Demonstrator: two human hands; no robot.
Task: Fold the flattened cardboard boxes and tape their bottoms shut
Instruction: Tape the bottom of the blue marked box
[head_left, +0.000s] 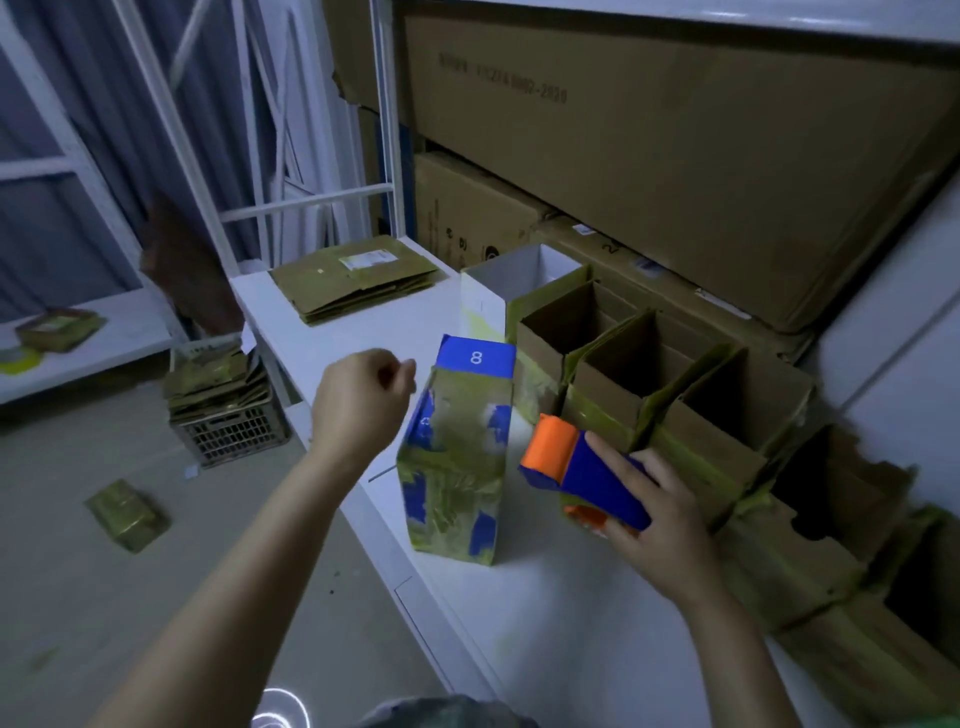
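Standing upright on the white table (545, 597), the tall blue cardboard box (457, 467), printed with a white 8 and smeared with yellowish tape, sits near the middle of the view. Its numbered flap tips toward twelve o'clock. The left hand (358, 400) hovers at nine o'clock from the box's top, fingers curled into a fist with the thumb against the forefinger. It is just beside the cardboard but not touching it.

At three o'clock from the box, the right hand (654, 514) grips the blue and orange plastic tape dispenser (582, 473), fingers wrapped about its blue body. The orange roller end points at the box's side, close to it.

A row of open brown cardboard boxes (649, 395) runs from one to four o'clock behind the dispenser, with an open white box (519, 275) at its far end. A stack of flattened brown cardboard boxes (353, 280) lies on the table at eleven o'clock. On the floor at nine o'clock, a plastic crate (234, 431) carries more flattened cardboard. Large brown cartons (675, 145) fill the shelf at one o'clock.
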